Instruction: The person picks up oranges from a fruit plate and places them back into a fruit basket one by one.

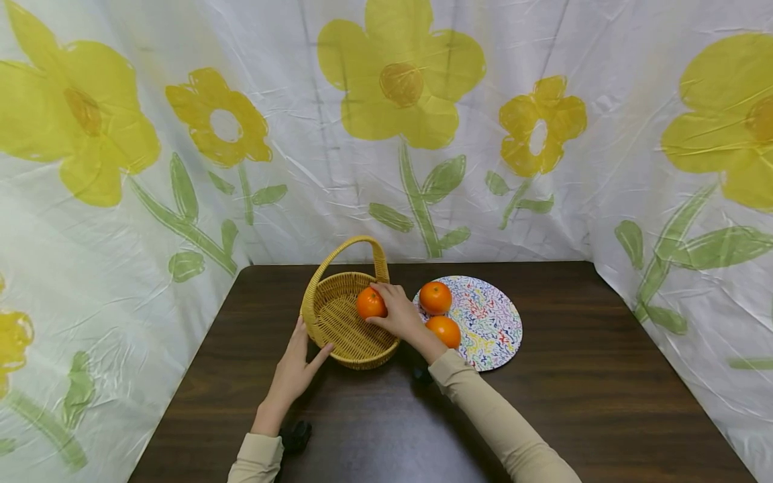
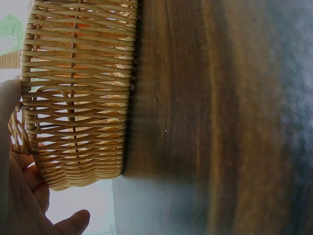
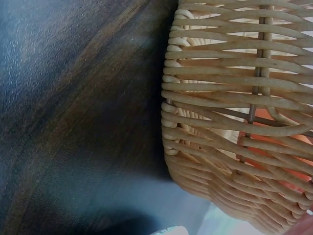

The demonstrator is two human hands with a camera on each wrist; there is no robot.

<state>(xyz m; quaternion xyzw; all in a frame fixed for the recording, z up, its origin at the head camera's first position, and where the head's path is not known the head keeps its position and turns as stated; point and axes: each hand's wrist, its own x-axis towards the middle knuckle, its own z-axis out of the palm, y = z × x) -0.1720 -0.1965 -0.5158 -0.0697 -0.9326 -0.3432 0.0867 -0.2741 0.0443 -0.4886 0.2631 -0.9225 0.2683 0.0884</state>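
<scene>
Orange (image 1: 369, 303) clamped in right grip (image 1: 395, 311) near frame centre, held to its left, inside basket (image 1: 362, 363) toward right wall; round, no long axis. Left grip (image 1: 294, 365), digits apart, rested against basket's lower-left side. Two further oranges (image 1: 435, 298) carried on plate (image 1: 489, 325), right of basket.

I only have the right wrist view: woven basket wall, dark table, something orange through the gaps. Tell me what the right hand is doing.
Observer: In the head view, the right hand grips an orange inside the basket.
Operator: Report what touches the basket's left side.
Observer: The left hand, with its thumb spread toward the front.
Operator: Now give me what lies to the basket's right.
Observer: Two more oranges, on a round patterned disc.
</scene>
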